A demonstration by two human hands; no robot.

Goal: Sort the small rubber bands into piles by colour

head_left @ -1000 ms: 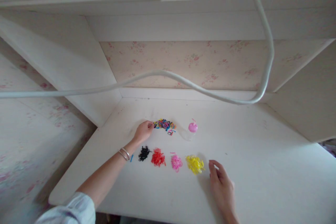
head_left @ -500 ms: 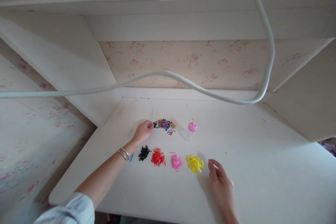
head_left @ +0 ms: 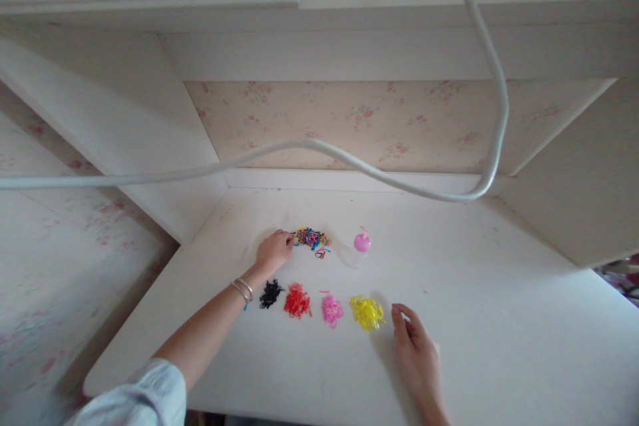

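My left hand (head_left: 274, 251) is at the left end of a pile of small mixed-colour rubber bands (head_left: 310, 238), its fingers pinched on a dark bit that looks like a black rubber band. Below that pile lie sorted heaps of black bands (head_left: 271, 293), red bands (head_left: 297, 301), pink bands (head_left: 332, 310) and yellow bands (head_left: 367, 313). To the right of the yellow heap, my right hand (head_left: 418, 349) rests above the table, thumb and forefinger drawn together. Whatever it may hold is too small to make out. A blue band (head_left: 245, 307) is mostly hidden by my left wrist.
A pink apple-shaped piece (head_left: 362, 242) stands right of the mixed pile, with a clear plastic piece (head_left: 353, 262) beside it. A thick white cable (head_left: 309, 144) crosses the view above the white table (head_left: 499, 346). Cabinet panels (head_left: 564, 186) enclose the sides and back.
The view has shifted slightly. My left hand stays at the mixed pile, its fingertips a little changed, and its wrist now covers most of the blue band. My right hand has barely moved.
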